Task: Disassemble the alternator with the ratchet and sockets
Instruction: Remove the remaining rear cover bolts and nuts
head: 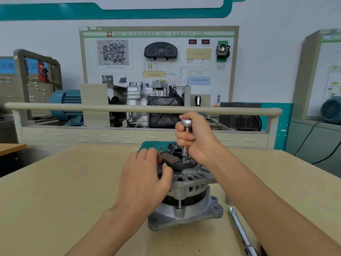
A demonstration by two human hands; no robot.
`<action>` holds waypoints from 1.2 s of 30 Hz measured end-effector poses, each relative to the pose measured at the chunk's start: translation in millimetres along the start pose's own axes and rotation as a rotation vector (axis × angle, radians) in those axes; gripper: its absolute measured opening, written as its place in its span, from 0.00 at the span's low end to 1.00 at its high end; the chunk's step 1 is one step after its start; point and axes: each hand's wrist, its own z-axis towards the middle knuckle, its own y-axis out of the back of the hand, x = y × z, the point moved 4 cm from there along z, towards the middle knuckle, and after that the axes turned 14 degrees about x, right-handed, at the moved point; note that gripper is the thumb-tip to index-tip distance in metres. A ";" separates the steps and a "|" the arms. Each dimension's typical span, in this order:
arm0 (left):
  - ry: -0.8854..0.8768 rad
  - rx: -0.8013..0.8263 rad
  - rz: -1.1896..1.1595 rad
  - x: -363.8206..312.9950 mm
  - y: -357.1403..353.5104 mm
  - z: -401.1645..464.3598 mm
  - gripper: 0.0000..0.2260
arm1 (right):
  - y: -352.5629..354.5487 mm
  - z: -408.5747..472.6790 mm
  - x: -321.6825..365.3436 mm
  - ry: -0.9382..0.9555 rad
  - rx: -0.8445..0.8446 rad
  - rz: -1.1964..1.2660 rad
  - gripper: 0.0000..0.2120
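Alternator [186, 196], one, under my left hand [145, 174], fingers curled on top; right hand [197, 137] grips one upright socket driver [185, 139]; one chrome handle [239, 230] near right.
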 end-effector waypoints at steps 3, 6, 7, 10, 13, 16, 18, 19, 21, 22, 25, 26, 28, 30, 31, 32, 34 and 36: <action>0.001 -0.004 -0.029 0.1 0.0 -1.2 0.05 | 0.1 -0.5 0.1 0.004 0.010 -0.001 0.13; 0.011 0.001 -0.045 -0.3 -0.6 -1.5 0.05 | 0.9 -0.4 0.5 0.019 0.014 0.002 0.13; 0.015 0.007 -0.043 -0.7 -0.9 -1.2 0.05 | 1.2 -0.4 0.8 0.025 0.014 -0.005 0.14; 0.030 0.022 -0.035 -1.5 -1.3 -0.7 0.05 | 2.4 -0.1 1.0 0.036 0.009 -0.026 0.14; 0.043 0.023 -0.041 -1.8 -0.9 -1.3 0.05 | 3.3 0.5 0.4 0.034 0.009 -0.021 0.15; 0.037 0.027 -0.028 -2.3 -0.8 -1.4 0.05 | 4.7 1.6 -0.4 0.034 0.018 0.004 0.15; 0.015 0.025 -0.019 -3.2 -1.2 -0.2 0.07 | 4.8 1.6 -0.3 0.023 0.047 0.017 0.15; -0.009 0.031 -0.015 -4.1 -1.2 0.4 0.09 | 4.1 1.4 -0.5 0.008 0.070 0.022 0.14; -0.083 0.070 -0.018 -6.6 -0.8 1.8 0.16 | 2.2 0.6 -1.2 -0.025 0.115 0.026 0.14; -0.125 0.101 -0.036 -8.3 -0.3 3.3 0.19 | 1.8 0.2 -1.2 -0.037 0.130 0.025 0.13; -0.132 0.253 -0.190 -10.4 -1.2 13.5 0.18 | 2.9 -1.0 0.2 -0.081 0.161 0.052 0.11; -0.113 0.294 -0.249 -11.2 -1.2 18.9 0.13 | 3.3 -0.9 0.8 -0.103 0.169 0.069 0.10; -0.062 0.348 -0.371 -13.4 0.2 30.2 0.07 | 3.6 -0.5 2.5 -0.157 0.168 0.090 0.08; -0.026 0.362 -0.447 -13.5 3.0 40.4 0.07 | 2.6 -0.2 3.9 -0.204 0.147 0.077 0.08; -0.018 0.380 -0.479 -13.1 3.5 44.7 0.08 | 1.9 0.1 4.9 -0.222 0.134 0.061 0.09; -0.007 0.415 -0.523 -12.4 3.3 46.9 0.08 | 0.9 0.4 6.2 -0.238 0.124 0.045 0.10; 0.033 0.533 -0.652 -12.1 0.7 47.0 0.09 | -0.7 0.9 8.7 -0.266 0.112 0.025 0.11; 0.069 0.634 -0.757 -9.7 -1.9 44.5 0.09 | -3.2 2.4 9.5 -0.285 0.104 0.044 0.12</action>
